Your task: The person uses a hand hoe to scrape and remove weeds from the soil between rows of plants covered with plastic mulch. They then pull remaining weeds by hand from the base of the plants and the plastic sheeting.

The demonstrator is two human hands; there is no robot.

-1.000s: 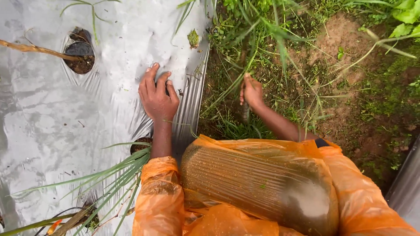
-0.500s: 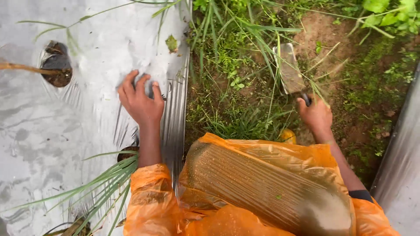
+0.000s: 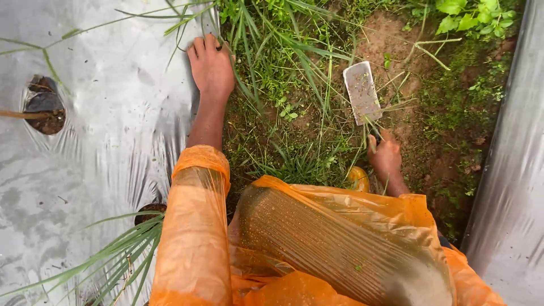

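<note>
Now weeding along the plastic mulch sheet (image 3: 102,147): right hand (image 3: 386,158) clenched on handle of flat blade (image 3: 362,92), raised just beyond grip; left hand (image 3: 211,67) spread, gripping nothing, beside grass (image 3: 283,79). Next probably needing careful chop near roots, away from fingers.

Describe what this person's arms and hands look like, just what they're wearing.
Both arms wear loose sleeves of a translucent orange plastic raincoat, shiny, crinkled and beaded with water drops. The sleeves stop short of the wrists. The left hand and right hand are bare: no gloves; no rings or watch visible.
</note>
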